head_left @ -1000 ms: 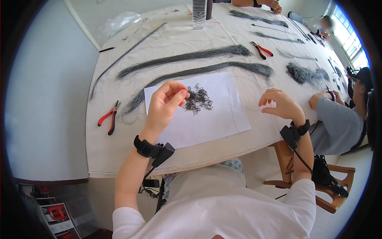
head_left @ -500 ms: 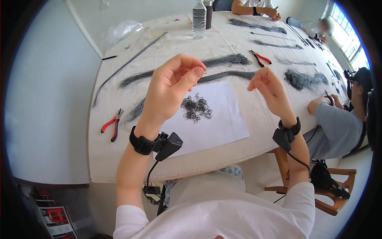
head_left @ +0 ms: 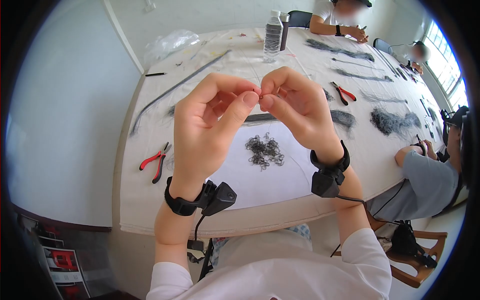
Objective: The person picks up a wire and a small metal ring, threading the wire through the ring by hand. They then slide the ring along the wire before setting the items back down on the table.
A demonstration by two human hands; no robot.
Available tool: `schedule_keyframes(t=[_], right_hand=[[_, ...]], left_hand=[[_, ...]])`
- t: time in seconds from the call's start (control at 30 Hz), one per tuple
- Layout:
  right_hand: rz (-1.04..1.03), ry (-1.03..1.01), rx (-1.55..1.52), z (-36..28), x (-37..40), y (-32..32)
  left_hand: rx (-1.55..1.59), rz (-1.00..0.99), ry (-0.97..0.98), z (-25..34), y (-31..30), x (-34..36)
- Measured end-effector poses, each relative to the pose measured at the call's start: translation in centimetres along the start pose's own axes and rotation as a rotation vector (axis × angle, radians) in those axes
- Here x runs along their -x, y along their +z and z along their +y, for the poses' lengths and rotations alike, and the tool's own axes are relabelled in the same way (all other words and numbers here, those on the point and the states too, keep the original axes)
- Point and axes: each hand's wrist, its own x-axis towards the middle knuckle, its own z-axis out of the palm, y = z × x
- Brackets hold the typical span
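My left hand (head_left: 207,122) and my right hand (head_left: 302,112) are raised above the table, thumb and index fingertips meeting. My left fingers pinch a tiny dark wire ring, mostly hidden between the fingertips. My right fingers are closed in a pinch at the same spot; what they grip is too small to make out. Below them, a tangled pile of small dark wire rings (head_left: 264,150) lies on a white paper sheet (head_left: 237,187). Behind my hands runs a bundle of dark grey wires (head_left: 261,118), partly covered by them.
Red-handled pliers (head_left: 156,162) lie at the left, and another pair of pliers (head_left: 344,93) lies behind my right hand. Farther back stand a water bottle (head_left: 273,37) and a dark flask (head_left: 284,31). More wire bundles (head_left: 340,50) lie on the cloth. Other people sit at the right and far side.
My right hand has moved left and its fingertips now meet those of my left hand. The camera view has shifted slightly, so the table appears lower and farther right.
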Motion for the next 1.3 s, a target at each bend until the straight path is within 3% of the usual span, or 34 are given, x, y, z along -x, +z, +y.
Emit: schedule_keyframes(t=[0.13, 0.73, 0.97, 1.07, 1.13, 1.3], right_hand=[[-0.029, -0.023, 0.172, 0.0, 0.5, -0.7], [-0.085, -0.042, 0.279, 0.0, 0.8, -0.8], [-0.143, -0.03, 0.324, -0.3, 0.8, -1.1], [-0.174, -0.113, 0.452, -1.3, 0.5, -2.1], [-0.063, -0.006, 0.307, -1.6, 0.5, -2.9], [-0.2, -0.044, 0.392, -1.6, 0.4, -3.1]], left_hand=[[0.006, -0.002, -0.01, -0.1, 0.1, 0.0], [0.058, -0.065, -0.035, -0.5, 0.2, -0.1], [-0.078, -0.08, -0.069, -0.5, 0.2, 0.0], [-0.173, -0.115, -0.075, -0.3, -0.1, 0.0], [-0.249, -0.151, -0.066, -0.3, -0.2, 0.0], [-0.295, -0.231, -0.033, 0.1, 0.6, 0.4]])
